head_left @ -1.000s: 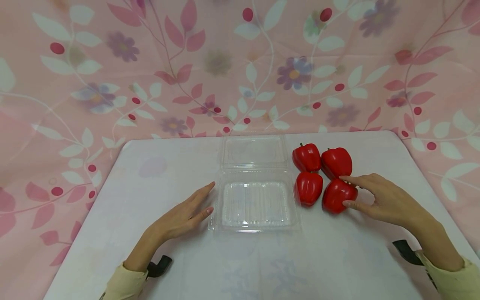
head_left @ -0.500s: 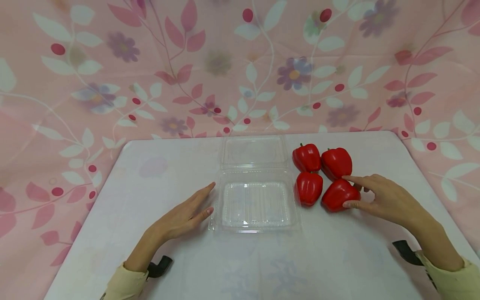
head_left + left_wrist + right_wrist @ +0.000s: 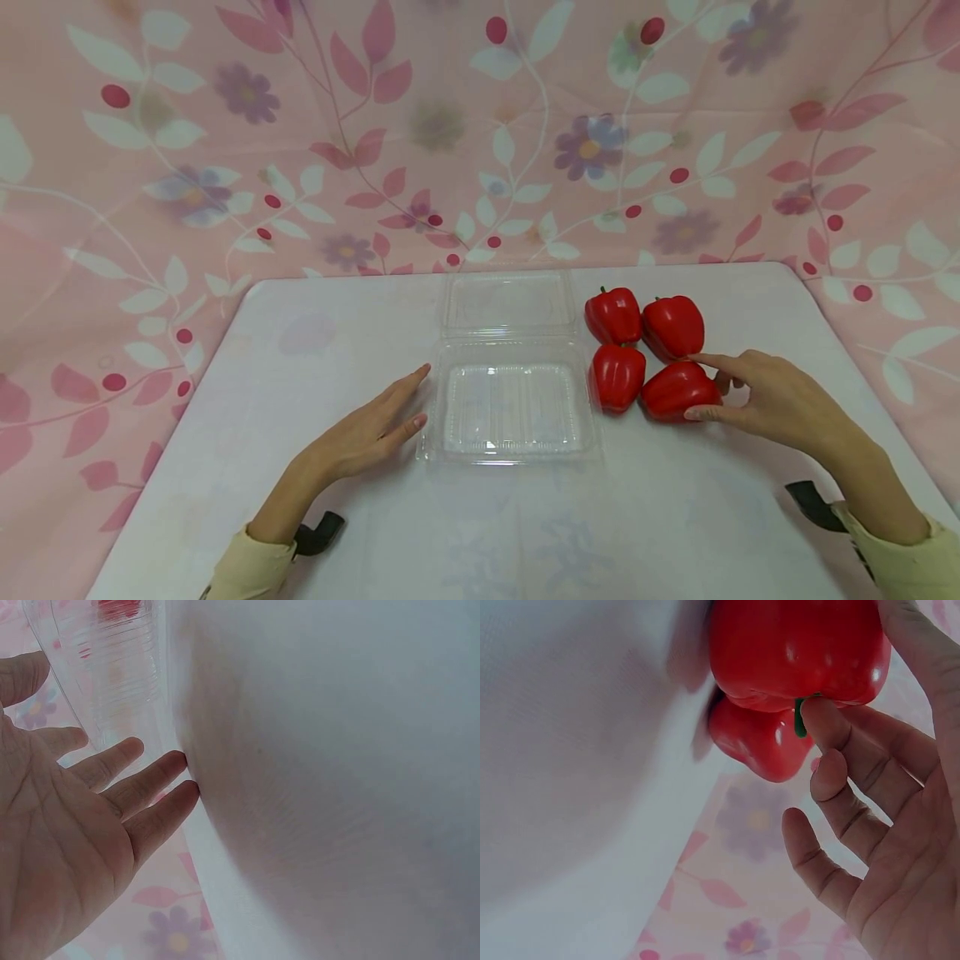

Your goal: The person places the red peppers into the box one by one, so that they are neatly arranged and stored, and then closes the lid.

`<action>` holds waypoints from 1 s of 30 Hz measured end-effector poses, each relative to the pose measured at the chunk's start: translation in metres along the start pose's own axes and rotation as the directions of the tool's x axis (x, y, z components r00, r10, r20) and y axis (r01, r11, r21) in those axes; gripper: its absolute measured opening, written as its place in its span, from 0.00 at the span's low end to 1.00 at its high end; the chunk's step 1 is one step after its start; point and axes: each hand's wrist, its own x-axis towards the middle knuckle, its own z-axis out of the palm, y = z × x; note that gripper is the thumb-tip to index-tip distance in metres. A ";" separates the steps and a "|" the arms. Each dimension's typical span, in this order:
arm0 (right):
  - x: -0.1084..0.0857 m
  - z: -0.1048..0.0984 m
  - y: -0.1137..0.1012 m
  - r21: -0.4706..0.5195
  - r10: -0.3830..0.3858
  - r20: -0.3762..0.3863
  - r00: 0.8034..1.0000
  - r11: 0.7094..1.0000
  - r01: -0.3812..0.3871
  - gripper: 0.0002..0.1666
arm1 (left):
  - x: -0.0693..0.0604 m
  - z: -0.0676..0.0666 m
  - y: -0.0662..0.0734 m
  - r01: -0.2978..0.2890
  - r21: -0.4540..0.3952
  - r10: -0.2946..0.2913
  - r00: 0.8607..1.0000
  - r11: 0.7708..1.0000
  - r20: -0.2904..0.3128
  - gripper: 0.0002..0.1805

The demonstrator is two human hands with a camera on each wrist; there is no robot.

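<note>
A red bell pepper (image 3: 675, 396), nearest on the right of its group, lies on its side on the table. My right hand (image 3: 780, 404) pinches it between thumb and index finger. In the right wrist view, the pepper's green stem (image 3: 801, 724) faces the other curled fingers, and a second pepper (image 3: 761, 742) shows behind. At the left edge of a hinged clear plastic container (image 3: 510, 458), my left hand (image 3: 360, 437) rests with relaxed fingers and holds nothing. The left wrist view shows its spread fingers beside the clear wall (image 3: 124, 667).
Three more red peppers cluster right of the container: near left (image 3: 617, 379), far left (image 3: 612, 315) and far right (image 3: 673, 325). The container's lid (image 3: 507, 302) lies folded back. Floral fabric (image 3: 480, 150) hangs behind the white table (image 3: 337, 333).
The near right pepper has turned under my right hand, its stem end now toward the palm. My right fingers have shifted slightly. The left hand has stayed where it was.
</note>
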 end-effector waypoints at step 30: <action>0.001 0.006 0.004 0.056 -0.055 -0.077 0.995 0.997 0.060 0.47 | -0.001 0.001 0.001 -0.006 -0.015 0.006 1.000 1.000 0.001 0.39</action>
